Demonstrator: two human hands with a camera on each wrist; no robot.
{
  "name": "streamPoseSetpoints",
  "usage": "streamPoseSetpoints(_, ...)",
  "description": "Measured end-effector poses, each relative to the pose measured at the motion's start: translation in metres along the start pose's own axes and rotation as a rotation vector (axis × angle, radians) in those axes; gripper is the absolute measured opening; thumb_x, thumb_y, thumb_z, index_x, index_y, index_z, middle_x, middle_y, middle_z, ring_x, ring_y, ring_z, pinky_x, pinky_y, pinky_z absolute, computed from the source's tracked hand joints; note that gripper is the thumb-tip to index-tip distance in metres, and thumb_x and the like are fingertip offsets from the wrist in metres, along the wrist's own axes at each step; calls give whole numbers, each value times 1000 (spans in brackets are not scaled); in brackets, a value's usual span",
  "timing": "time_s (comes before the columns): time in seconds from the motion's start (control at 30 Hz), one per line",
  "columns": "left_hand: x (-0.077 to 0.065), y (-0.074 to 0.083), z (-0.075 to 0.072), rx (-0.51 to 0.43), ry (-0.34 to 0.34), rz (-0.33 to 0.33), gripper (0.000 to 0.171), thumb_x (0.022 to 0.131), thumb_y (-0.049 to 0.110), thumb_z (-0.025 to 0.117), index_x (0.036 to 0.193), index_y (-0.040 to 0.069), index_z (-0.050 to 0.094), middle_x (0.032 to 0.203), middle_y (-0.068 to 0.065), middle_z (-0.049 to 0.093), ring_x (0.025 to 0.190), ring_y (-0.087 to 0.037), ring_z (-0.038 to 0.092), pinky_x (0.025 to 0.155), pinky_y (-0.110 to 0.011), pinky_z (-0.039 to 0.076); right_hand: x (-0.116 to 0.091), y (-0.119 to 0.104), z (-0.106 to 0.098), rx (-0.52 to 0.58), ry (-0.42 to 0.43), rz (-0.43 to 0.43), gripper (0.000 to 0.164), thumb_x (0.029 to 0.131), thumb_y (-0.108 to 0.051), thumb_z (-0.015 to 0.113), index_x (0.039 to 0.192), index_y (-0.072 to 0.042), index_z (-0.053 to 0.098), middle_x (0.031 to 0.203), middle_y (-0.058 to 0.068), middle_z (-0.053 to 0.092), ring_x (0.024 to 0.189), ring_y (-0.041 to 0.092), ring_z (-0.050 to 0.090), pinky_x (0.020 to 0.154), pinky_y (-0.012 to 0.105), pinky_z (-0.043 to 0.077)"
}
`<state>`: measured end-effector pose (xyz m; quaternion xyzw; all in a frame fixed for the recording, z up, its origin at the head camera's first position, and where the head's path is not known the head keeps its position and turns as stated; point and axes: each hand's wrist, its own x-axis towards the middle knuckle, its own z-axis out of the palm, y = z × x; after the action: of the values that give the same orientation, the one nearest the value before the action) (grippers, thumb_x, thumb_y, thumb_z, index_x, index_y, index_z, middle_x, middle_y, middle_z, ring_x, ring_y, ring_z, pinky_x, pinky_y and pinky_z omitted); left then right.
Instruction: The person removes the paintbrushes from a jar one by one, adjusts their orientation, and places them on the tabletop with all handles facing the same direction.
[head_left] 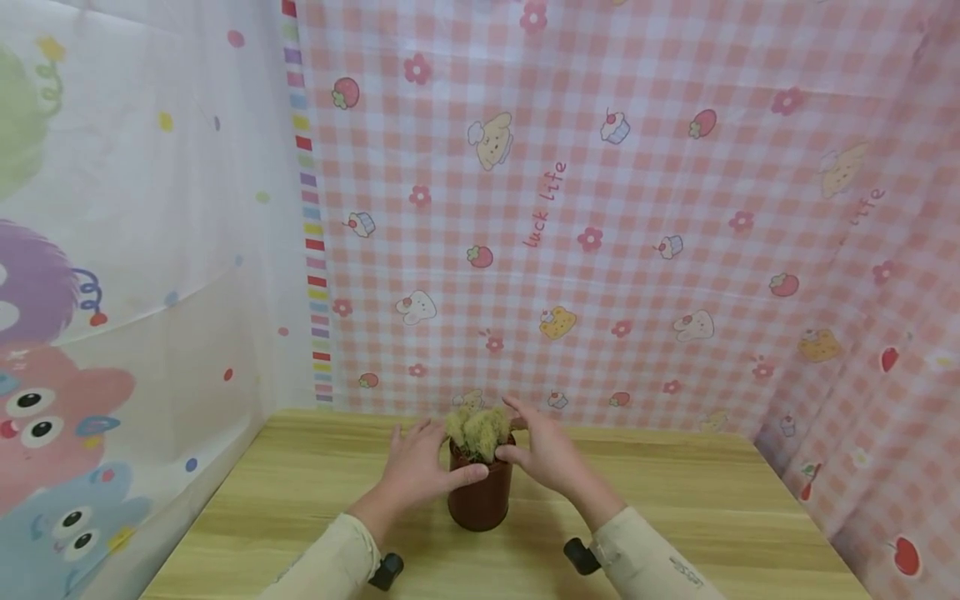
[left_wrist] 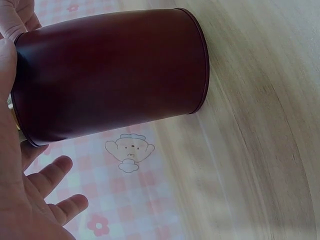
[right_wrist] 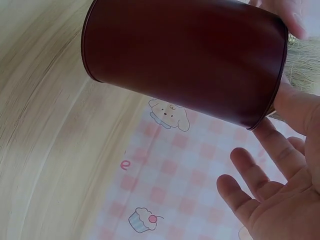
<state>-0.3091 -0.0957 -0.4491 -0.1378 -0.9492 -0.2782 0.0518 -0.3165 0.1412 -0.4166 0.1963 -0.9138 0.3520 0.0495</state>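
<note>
A dark brown cylindrical plant pot (head_left: 480, 502) stands upright on the wooden table, with fuzzy yellow-green clumps of a plant (head_left: 482, 431) rising from its top. My left hand (head_left: 418, 468) is at the left of the rim, its thumb stretched across the near edge and the other fingers spread. On the opposite side, my right hand (head_left: 550, 446) has its thumb at the rim and its index finger extended behind the plant. Both wrist views show the pot's smooth wall (left_wrist: 115, 75) lying between the hands, with the outer fingers (right_wrist: 245, 167) spread away from it.
The wooden tabletop (head_left: 675, 500) reaches back to a pink checked cloth (head_left: 637, 192) hung behind it. A white cloth with cartoon figures (head_left: 202, 225) hangs at the left. Black pieces (head_left: 387, 572) sit at both wrists, below the pale sleeves (head_left: 330, 560).
</note>
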Motion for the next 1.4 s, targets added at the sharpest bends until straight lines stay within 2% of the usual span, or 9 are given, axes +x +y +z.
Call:
streamPoseSetpoints(0.27,1,-2,1,-9,2,-5,112,84,85,69,160,5,50,164,-19,50,159,-45,35,127,-78,8,5,-2,3,7,10,17,81,96,-14,82,166,-21,42,138,22,70,123,42,70,88,50,63)
streamPoseSetpoints(0.43,1,-3,2,-6,9,4,111,83,85,68,157,5,52,163,-19,51,158,-46,37,127,-78,10,7,-3,6,-12,28,9,78,97,-11,80,165,-19,43,137,23,70,117,40,73,80,43,61)
streamPoseSetpoints(0.57,1,-3,3,-5,19,2,108,84,84,69,154,3,55,162,-19,53,157,-45,38,127,-78,10,9,-3,11,-57,82,-7,72,97,-9,77,162,-15,47,127,20,75,84,24,74,70,35,56)
streamPoseSetpoints(0.67,1,-4,4,-11,24,1,106,84,83,70,153,3,57,161,-18,54,157,-45,39,127,-78,10,10,-4,16,-85,130,-11,68,97,-7,75,160,-13,49,120,17,77,55,10,57,58,28,48)
streamPoseSetpoints(0.77,0,-4,4,-17,25,1,104,84,83,70,152,4,58,160,-17,55,157,-44,39,127,-78,10,10,-5,20,-93,164,-6,69,97,-5,73,161,-14,49,117,16,78,45,7,43,50,25,41)
streamPoseSetpoints(0.93,0,-5,6,-23,36,6,103,84,84,70,152,8,58,160,-16,56,157,-44,40,127,-78,9,11,-6,25,-116,234,-45,71,96,-4,74,161,-14,48,110,12,80,46,7,45,53,25,42)
streamPoseSetpoints(1.13,-1,-5,5,-46,43,10,99,84,82,71,151,10,60,157,-15,59,155,-45,42,127,-78,8,12,-12,23,-73,309,-103,69,95,-4,76,159,-14,51,99,8,81,60,7,63,61,27,52)
streamPoseSetpoints(1.23,-1,-5,5,-54,34,1,100,84,82,71,150,8,60,158,-16,58,155,-45,41,127,-78,9,14,-16,18,-16,307,-99,69,97,-7,76,160,-18,50,100,7,80,63,11,67,61,29,53)
streamPoseSetpoints(1.4,0,-6,6,-56,29,-6,101,83,83,71,149,6,61,159,-16,57,156,-44,41,127,-78,10,17,-22,9,75,295,-100,68,99,-10,75,161,-21,49,105,9,78,82,19,76,61,28,54)
